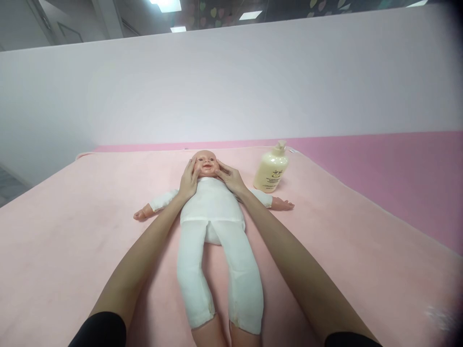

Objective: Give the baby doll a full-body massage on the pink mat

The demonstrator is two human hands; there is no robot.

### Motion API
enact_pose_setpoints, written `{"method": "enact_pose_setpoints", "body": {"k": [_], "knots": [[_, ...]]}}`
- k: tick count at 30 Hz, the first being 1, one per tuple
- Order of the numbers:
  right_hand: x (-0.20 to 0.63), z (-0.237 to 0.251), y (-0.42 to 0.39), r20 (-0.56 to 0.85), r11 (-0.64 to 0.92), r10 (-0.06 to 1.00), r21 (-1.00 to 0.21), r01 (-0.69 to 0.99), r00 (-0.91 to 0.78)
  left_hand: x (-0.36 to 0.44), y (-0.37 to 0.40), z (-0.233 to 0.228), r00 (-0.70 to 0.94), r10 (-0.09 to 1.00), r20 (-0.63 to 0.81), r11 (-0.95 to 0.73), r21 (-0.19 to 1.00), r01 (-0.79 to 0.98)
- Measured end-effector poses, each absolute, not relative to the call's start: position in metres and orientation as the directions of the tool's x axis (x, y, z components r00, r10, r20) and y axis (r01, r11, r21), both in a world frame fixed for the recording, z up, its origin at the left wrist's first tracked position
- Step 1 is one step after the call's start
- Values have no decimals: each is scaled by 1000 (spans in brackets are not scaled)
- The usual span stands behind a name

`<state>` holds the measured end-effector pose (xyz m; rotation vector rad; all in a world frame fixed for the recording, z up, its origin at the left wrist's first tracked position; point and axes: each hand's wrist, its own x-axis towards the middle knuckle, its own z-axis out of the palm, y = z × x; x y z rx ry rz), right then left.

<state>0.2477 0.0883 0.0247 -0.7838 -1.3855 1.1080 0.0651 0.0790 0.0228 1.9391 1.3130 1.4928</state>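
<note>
Right now the doll (211, 212) lies face up in the middle of the pink blanket (72, 231), arms spread, legs toward the viewer. Left hand (188, 180) rests flat against the doll's left-of-frame cheek, fingers apart and not gripping; right hand (230, 177) lies likewise on the other cheek, open. A bottle (271, 168) stands upright just right of the doll's head, near its outstretched arm. Bare blanket runs wide on both sides of the doll; the blanket's far edge lies just behind the head
</note>
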Motion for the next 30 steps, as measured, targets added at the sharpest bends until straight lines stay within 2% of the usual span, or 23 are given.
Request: {"method": "enact_pose_setpoints", "body": {"k": [5, 9, 13, 20, 30], "knots": [[245, 21, 91, 344, 323, 934, -926, -194, -91, 67, 74, 26, 3, 841, 541, -489, 758, 432], [242, 22, 89, 375, 372, 924, -927, -55, -76, 67, 74, 27, 48, 843, 536, -501, 748, 436], [242, 24, 86, 372, 377, 923, -926, 34, -98, 67, 73, 27, 22, 863, 505, -467, 780, 417], [244, 22, 90, 369, 373, 922, -928, 12, -120, 64, 76, 25, 38, 875, 483, -454, 790, 411], [246, 21, 94, 411, 420, 894, -907, 17, -180, 61, 84, 19, 57, 828, 557, -526, 739, 422]]}}
